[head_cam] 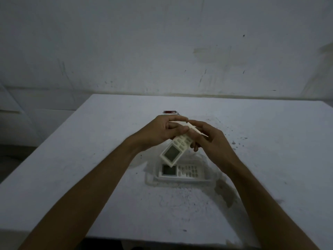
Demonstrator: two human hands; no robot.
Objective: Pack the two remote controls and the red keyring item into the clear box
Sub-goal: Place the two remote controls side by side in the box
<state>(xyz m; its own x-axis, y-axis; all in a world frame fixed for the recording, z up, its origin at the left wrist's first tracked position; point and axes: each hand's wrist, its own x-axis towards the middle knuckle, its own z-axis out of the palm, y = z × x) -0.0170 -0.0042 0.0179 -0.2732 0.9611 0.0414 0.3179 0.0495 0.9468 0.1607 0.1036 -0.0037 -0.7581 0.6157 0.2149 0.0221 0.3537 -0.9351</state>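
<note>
At frame center, the left hand (162,131) and right hand (207,136) both grip 1 remote (173,150), tilted above the clear box (213,175) already holding another remote (182,171). Dropped crooked, it could jam. The red keyring item (169,112) waits beyond.

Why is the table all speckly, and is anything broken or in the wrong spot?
Nothing looks broken. The table has dark specks scattered around the clear box; what they are is unclear. The red keyring item lies alone at the far side, not packed yet.
</note>
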